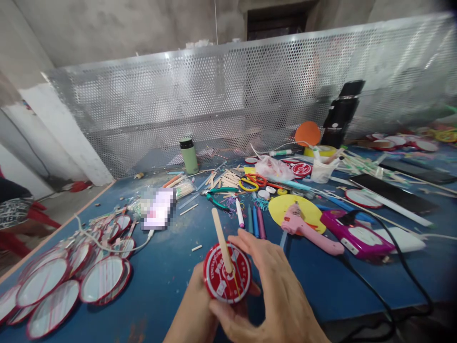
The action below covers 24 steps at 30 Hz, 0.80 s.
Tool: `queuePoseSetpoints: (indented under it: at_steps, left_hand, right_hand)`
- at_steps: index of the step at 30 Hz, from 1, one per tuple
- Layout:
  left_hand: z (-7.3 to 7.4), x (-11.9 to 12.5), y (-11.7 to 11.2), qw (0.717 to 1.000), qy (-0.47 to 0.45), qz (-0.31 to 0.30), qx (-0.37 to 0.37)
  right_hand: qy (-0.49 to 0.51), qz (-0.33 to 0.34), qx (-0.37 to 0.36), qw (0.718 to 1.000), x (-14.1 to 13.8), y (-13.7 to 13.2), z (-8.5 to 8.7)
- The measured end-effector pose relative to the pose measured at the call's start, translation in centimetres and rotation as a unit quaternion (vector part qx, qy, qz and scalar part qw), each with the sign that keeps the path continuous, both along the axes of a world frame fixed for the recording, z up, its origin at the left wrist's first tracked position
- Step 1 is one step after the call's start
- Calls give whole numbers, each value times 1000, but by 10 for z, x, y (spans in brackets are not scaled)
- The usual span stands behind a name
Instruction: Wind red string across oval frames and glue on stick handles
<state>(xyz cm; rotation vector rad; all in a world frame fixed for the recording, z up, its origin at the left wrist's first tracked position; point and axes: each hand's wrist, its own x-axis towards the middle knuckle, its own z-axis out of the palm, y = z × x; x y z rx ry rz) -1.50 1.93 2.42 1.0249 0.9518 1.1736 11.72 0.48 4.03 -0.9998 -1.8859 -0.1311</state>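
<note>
- Red disc: between both hands, above the near edge of the table; printed face up toward the camera.
- Wooden stick: runs from disc centre out past the rim, long axis between 11 and 12 o'clock. Whether fixed: cannot tell.
- Right hand: curved about the rim from 4 o'clock, forefinger near 1, thumb near 7; nearer the stick, forefinger just beside it.
- Left hand: at 8 o'clock, appears to hold the disc from beneath; fingers mostly hidden.
- Blue table: round red-rimmed pieces at 9, markers at 1, pink glue gun at 2.
- Room: perforated metal panel at 12, concrete wall beyond.
</note>
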Motion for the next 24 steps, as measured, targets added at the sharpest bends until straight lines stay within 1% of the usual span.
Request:
queuePoseSetpoints:
  at_steps: [2,3,4,6,7,9,12,17,21,24]
  left_hand:
    - [-1,-8,1,1000,4,-10,-2]
    - [-1,-14,1,1000,12,0,4]
    - [-1,-22,1,999,36,28,8]
    - [-1,-38,2,989,91,116,27]
    - [-1,-45,2,982,120,142,31]
    - [-1,-56,3,972,165,164,37]
    - [-2,-61,4,968,191,157,38]
    - [-2,-61,3,969,190,153,38]
    - [-8,-63,1,969,193,147,47]
    - [-14,-64,0,967,198,150,57]
  right_hand:
    - [-18,-32,14,999,4,6,-1]
    - [-30,-45,12,998,6,10,-3]
    - [-44,-54,1,998,8,14,-5]
    - [-75,-60,-34,995,11,21,-11]
    - [-92,-59,-55,992,12,25,-14]
    - [-122,-58,-86,987,11,31,-19]
    - [-151,-61,-100,982,8,37,-24]
    - [-181,-64,-104,976,2,38,-29]
    - [-194,-66,-93,974,-1,37,-32]
    - [-202,-59,-80,974,-2,36,-31]
